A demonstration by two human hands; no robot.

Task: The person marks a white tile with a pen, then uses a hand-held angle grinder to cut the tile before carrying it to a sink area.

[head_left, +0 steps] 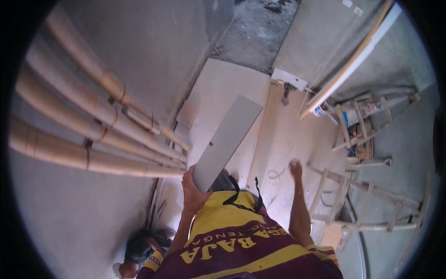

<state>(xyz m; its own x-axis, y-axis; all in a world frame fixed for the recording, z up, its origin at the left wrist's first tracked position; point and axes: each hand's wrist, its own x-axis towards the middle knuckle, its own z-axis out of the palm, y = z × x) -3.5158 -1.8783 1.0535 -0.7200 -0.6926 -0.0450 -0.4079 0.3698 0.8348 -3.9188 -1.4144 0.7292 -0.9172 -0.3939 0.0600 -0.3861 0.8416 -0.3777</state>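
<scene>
My left hand [192, 191] grips the near end of a long flat grey board [227, 142], fingers along its left edge. The board slants away to the upper right and has a small dark notch or mark on its left edge. My right arm reaches forward over the floor, with my right hand [294, 168] at its end; the fingers are small and blurred, so their hold is unclear. Left of that hand, a thin pale cable [275, 176] curls on the floor.
Bamboo poles [107, 125] lean along the left wall. Wooden ladders [367, 190] stand at right, near a crate of tools [364, 146]. Pale sheets [223, 88] cover the floor; a dark tool [287, 93] lies farther off. Another person [144, 246] is low at the lower left.
</scene>
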